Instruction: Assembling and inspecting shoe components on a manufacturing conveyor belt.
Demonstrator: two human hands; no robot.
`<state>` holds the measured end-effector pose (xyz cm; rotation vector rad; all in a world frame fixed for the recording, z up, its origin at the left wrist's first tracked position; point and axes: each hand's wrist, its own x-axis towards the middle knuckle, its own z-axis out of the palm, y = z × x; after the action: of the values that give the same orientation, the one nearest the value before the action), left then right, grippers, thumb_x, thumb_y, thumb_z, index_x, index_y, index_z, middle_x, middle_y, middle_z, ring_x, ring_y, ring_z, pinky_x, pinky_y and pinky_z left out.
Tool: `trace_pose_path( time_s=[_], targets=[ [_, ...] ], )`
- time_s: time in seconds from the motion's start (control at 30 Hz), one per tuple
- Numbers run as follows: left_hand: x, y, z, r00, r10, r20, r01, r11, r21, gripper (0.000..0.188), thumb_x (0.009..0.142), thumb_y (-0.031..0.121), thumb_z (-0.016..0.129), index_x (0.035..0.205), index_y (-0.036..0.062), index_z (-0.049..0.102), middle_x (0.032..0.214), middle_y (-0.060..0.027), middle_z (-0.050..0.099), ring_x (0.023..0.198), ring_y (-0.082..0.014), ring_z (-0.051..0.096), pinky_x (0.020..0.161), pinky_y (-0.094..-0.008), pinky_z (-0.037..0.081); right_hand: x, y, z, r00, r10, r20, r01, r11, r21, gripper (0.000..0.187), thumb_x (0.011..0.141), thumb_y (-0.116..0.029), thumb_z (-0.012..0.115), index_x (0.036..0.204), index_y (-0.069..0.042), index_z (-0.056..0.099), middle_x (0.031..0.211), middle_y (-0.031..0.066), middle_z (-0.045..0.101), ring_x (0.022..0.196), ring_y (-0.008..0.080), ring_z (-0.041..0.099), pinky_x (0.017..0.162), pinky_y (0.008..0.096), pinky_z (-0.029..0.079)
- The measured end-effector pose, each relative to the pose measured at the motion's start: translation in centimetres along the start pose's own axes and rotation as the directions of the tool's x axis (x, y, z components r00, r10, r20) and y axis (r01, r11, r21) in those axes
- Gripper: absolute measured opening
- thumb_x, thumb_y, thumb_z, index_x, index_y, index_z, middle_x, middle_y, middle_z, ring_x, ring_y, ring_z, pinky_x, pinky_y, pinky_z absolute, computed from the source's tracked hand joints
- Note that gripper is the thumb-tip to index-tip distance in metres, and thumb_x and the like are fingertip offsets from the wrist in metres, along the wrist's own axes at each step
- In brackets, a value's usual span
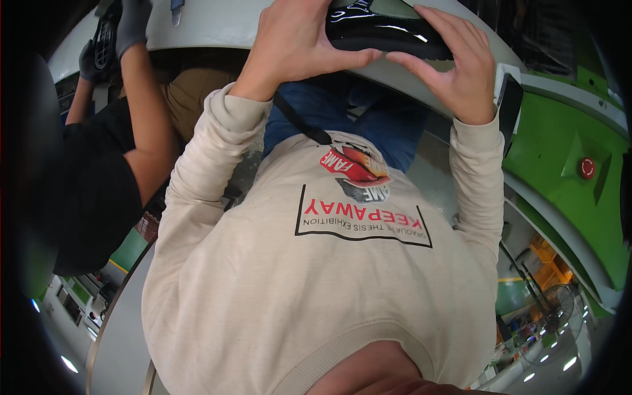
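Evidently both bare hands share one load: a glossy black shoe [395, 27] sits between the left hand [293, 46] and the right hand [457, 62], at the upper edge of the view, over the near rim of the pale worktable [217, 26]. The left hand is closed around one end and the right hand spans the other, so the grip is clamped on the shoe from both sides. Both thumbs stretch along the near side, their tips almost meeting, probably to steady the middle while the fingers support the far side; much of that far side is cut off, so I cannot tell how every finger bears, nor whether the shoe touches the table. Held lengthwise across the body, it seems likely to resist twisting, with each wrist carrying a share.

To the left, a co-worker's gloved hands [133, 27] hold a dark openwork piece [105, 43], the gloves perhaps there for protection or cleanliness. Between the two people a blue-handled tool [176, 8] lies on the table, seemingly placed within easy reach
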<state>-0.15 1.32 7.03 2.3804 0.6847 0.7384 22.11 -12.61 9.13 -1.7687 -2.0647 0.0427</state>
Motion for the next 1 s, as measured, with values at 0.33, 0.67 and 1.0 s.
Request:
trace_pose_path(
  time_s=[0.33,0.67,1.0],
  targets=[
    [0.9,0.5,-0.1,0.997,0.071,0.04,-0.076,0.987,0.143,0.093,0.065,0.043,0.091,0.139,-0.0014,0.058,0.114,-0.0235,0.061,0.104,-0.0433,0.061,0.093,-0.0494,0.051,0.3,-0.2,2.6,0.957,-0.032,-0.288,0.047,0.998,0.045,0.068,0.067,-0.03,0.1,0.127,-0.01,0.077,0.121,0.0084,0.078,0.11,0.0278,0.072,0.098,0.0378,0.051],
    [3.3,1.2,-1.1,0.962,-0.035,0.272,0.041,0.999,-0.015,0.083,0.066,0.029,0.095,0.138,0.0056,0.062,0.119,-0.0197,0.064,0.112,-0.038,0.065,0.1,-0.0441,0.051,-3.2,-0.2,4.0,0.797,0.332,-0.505,-0.065,0.877,0.475,0.129,0.063,-0.037,0.106,0.165,-0.01,0.033,0.154,0.0192,0.05,0.137,0.0332,0.055,0.119,0.0446,0.04],
    [1.9,-1.8,0.9,0.968,-0.109,-0.228,-0.151,0.475,-0.867,0.082,0.069,-0.006,0.096,0.142,-0.0008,0.059,0.135,-0.0124,0.066,0.122,-0.0227,0.068,0.106,-0.0357,0.056,-0.4,-3.5,3.0,0.876,0.48,-0.042,-0.042,0.162,0.986,0.134,0.065,-0.013,0.1,0.171,-0.009,0.018,0.165,0.0176,0.035,0.143,0.0302,0.051,0.117,0.0424,0.047]
  ],
)
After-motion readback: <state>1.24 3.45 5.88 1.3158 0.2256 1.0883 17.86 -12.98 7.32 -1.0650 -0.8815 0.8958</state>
